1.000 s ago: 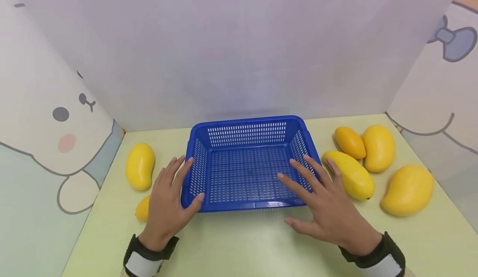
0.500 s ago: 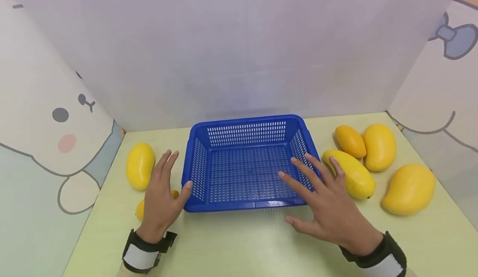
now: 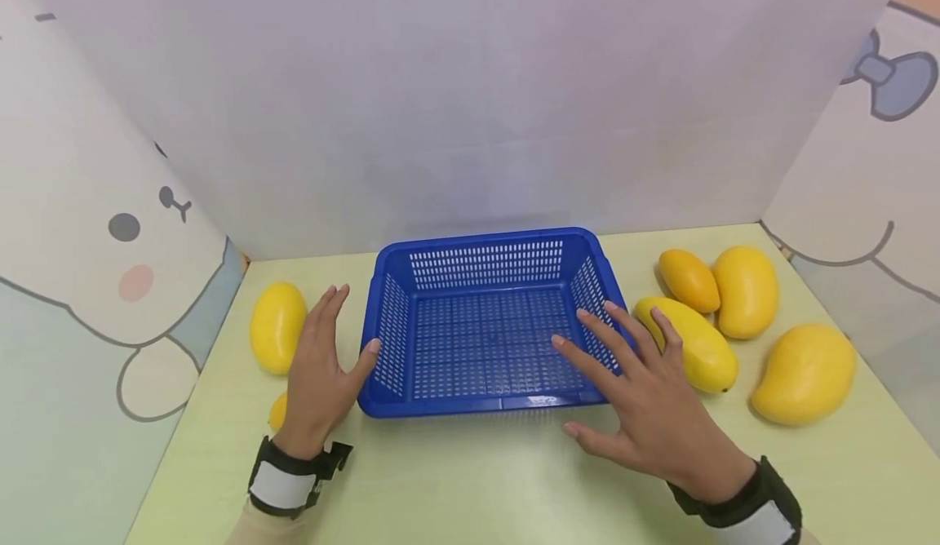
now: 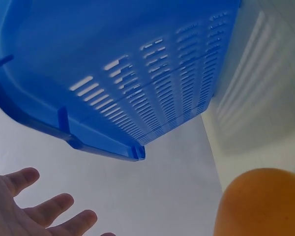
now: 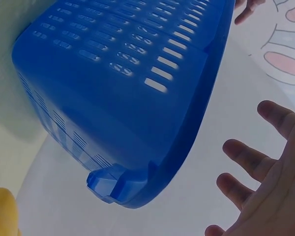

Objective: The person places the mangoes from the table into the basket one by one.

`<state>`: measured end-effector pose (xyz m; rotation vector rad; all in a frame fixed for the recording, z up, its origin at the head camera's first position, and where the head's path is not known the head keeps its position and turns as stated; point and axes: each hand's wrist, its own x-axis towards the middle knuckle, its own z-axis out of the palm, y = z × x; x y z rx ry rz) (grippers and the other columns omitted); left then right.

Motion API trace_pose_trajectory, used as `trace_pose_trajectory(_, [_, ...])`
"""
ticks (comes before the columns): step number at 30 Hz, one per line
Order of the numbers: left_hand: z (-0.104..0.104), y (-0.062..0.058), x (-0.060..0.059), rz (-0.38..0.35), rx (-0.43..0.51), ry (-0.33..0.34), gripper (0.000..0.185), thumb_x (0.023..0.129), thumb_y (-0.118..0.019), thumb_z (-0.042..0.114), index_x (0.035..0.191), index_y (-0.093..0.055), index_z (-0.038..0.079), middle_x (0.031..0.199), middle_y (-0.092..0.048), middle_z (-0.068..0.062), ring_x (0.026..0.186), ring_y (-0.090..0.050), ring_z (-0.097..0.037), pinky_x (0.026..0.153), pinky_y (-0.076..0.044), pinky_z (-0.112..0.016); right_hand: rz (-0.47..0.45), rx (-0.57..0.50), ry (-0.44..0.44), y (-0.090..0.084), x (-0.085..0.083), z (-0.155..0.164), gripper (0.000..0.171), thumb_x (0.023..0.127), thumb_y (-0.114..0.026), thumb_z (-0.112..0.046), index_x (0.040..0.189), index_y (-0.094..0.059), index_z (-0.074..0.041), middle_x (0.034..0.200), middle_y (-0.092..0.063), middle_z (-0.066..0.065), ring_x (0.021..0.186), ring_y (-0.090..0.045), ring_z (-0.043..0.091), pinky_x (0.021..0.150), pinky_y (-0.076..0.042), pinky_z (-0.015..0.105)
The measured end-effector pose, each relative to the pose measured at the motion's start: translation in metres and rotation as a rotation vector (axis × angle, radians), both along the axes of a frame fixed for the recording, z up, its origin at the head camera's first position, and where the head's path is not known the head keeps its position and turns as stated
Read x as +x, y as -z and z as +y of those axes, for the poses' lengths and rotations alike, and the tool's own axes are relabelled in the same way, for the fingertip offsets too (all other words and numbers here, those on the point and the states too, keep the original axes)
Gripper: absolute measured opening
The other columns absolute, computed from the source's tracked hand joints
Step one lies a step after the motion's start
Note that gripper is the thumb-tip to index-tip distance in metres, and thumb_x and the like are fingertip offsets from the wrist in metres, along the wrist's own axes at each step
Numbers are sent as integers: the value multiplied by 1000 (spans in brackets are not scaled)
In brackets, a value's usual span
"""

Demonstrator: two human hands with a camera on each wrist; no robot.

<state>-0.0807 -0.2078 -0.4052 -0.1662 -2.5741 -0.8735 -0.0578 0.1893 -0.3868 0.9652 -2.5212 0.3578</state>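
Note:
A blue slotted basket (image 3: 477, 405) sits mid-table with nothing in it. My left hand (image 3: 334, 341) lies open beside its left wall, fingers straight, thumb tip at the rim. It covers most of a small orange mango (image 3: 276, 413). My right hand (image 3: 605, 374) is open with fingers spread over the basket's front right corner; whether it touches is unclear. A long yellow mango (image 3: 693, 345) lies just right of those fingers. The left wrist view shows the basket wall (image 4: 137, 73), my fingers (image 4: 39, 211) and the orange mango (image 4: 260, 204). The right wrist view shows the basket (image 5: 113, 98) and fingers (image 5: 255, 187).
A yellow mango (image 3: 277, 326) lies left of my left hand. Three more mangoes (image 3: 688, 280), (image 3: 745, 290), (image 3: 804, 374) lie at the right. Cartoon-printed panels wall the table on the left, back and right. The pale green tabletop (image 3: 470, 480) runs in front of the basket.
My left hand has come off the basket's left rim and slid left, its fingers straightening. The right hand has barely shifted. The basket and mangoes have stayed put.

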Motion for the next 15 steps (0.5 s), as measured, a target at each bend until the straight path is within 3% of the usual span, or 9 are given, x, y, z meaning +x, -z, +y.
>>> trace_pose_trajectory(6, [4, -1, -6, -68, 40, 0, 75, 94, -61, 34, 160, -30, 16, 162, -31, -15, 146, -31, -37, 113, -29, -65, 10, -11, 5, 0, -1, 1, 80, 91, -37, -77, 153, -46, -28, 160, -34, 14, 148, -20, 42, 114, -3, 69])
trace_pose_trajectory(15, [5, 0, -21, -251, 195, 25, 80, 99, -57, 39, 163, -16, 13, 166, -21, -17, 150, -23, -38, 116, -23, -63, 14, -22, 16, -1, -1, 4, 79, 92, -37, -77, 152, -46, -27, 160, -33, 14, 146, -21, 42, 113, -4, 69])
